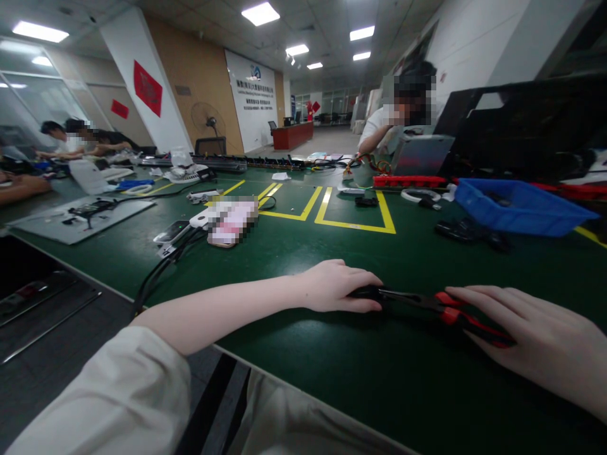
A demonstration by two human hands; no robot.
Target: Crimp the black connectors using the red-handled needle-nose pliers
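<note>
On the green table (332, 379) in front of me lie pliers (429, 304) with red handles and dark jaws. My left hand (339, 287) rests over the jaw end, fingers curled down onto a small dark piece there that I cannot make out. My right hand (531, 338) lies on the red handles, fingers stretched along them and wrapped loosely round them.
A blue bin (516, 208) stands at the right, dark parts (467, 230) beside it. Yellow taped rectangles (353, 224) mark the table's middle. Phones and cables (190, 230) lie at the left. A person (393, 123) sits across; others work at the far left.
</note>
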